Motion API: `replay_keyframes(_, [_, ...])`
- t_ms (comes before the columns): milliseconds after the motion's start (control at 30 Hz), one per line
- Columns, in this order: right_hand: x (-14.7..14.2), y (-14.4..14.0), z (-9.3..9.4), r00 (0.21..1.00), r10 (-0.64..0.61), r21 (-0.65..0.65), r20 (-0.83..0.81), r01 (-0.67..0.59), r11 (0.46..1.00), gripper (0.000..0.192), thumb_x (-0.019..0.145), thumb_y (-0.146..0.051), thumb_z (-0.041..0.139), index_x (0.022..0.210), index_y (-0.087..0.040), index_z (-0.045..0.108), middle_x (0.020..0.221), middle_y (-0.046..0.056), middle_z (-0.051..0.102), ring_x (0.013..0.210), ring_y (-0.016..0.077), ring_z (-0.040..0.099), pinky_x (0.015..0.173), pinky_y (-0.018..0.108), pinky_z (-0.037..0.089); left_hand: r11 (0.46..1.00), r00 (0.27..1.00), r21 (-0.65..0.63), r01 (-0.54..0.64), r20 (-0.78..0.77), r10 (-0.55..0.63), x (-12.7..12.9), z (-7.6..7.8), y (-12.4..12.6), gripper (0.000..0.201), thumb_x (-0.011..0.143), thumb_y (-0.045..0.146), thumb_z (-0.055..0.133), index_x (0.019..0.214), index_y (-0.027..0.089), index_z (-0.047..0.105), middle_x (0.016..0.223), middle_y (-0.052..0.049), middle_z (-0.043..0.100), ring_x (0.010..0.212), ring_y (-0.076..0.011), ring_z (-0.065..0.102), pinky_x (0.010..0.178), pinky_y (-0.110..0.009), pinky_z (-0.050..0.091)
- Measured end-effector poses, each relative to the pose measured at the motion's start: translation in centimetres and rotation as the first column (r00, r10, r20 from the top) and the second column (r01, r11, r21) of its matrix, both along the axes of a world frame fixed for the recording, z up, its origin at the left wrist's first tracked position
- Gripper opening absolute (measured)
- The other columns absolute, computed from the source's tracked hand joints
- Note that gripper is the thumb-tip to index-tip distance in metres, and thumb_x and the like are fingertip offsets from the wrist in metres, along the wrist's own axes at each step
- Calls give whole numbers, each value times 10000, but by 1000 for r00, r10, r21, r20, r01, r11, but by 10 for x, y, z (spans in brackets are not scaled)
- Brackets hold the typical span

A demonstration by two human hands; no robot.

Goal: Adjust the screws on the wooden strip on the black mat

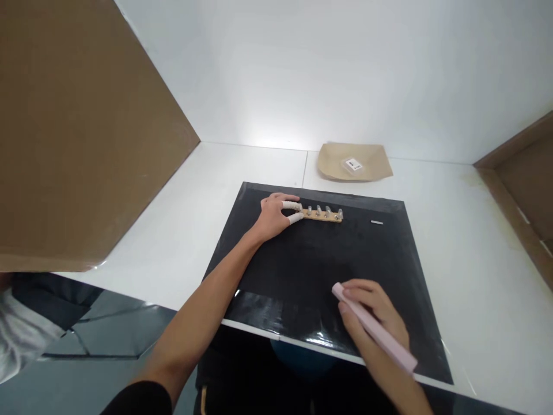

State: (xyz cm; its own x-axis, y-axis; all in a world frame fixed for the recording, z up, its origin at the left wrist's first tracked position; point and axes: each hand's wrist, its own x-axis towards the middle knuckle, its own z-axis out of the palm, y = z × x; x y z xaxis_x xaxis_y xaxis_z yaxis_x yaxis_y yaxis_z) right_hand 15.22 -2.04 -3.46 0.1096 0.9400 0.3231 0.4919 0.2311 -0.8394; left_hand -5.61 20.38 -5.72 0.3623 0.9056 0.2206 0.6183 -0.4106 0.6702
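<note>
While the left hand (pixel 273 217) reaches across the black mat (pixel 302 271), its taped thumb and forefinger pinch the near end of the wooden strip (pixel 322 215), apparently to steady it flat at the mat's far edge. The right hand (pixel 374 314) is closed around a pink tool (pixel 374 328) near the front edge. The tool's tip is indistinct, and the strip's metal studs are too small to identify.

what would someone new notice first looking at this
The large black mat on the white table, with the left hand gripping one end of a small wooden strip with metal pegs at its far edge. Nearer, the right hand holds a long pale pink tool.
</note>
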Motion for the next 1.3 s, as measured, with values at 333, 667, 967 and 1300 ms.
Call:
replay_keyframes(333, [106,143,9,807,1,-408,-591,-300,862,391,603,-262,964,916,-170,750,863,70,718,642,128,590,459,192,452,996,996,5,84,38,-84,-10,-1,-1,531,753,302,872,1251,260,694,1431,-95,622,1374,-358,456,1188,-605,309])
replay_keyframes(667, [139,166,-26,475,-123,-182,-871,-79,980,363,565,-289,952,823,-273,698,844,-63,696,636,44,556,446,96,412,998,903,-65,5,430,23,-18,-14,2,700,906,605,653,1511,295,486,1627,-86,410,1477,-321,416,1229,-497,347])
replay_keyframes(967, [128,157,-21,505,-93,-202,-858,-165,965,439,628,-323,943,995,-220,724,1035,42,763,555,46,496,405,138,414,965,606,-216,-148,752,261,-18,-35,25,628,852,695,598,1248,213,672,1480,-127,582,1346,-324,569,1047,-433,496])
replay_keyframes(1300, [119,146,-11,587,-11,-204,-809,-264,943,705,727,-414,893,1331,-317,541,1062,34,765,474,44,408,361,148,320,961,511,-249,-119,815,274,-18,-31,23,607,789,654,672,1201,208,686,1438,-122,617,1290,-297,607,1015,-398,496])
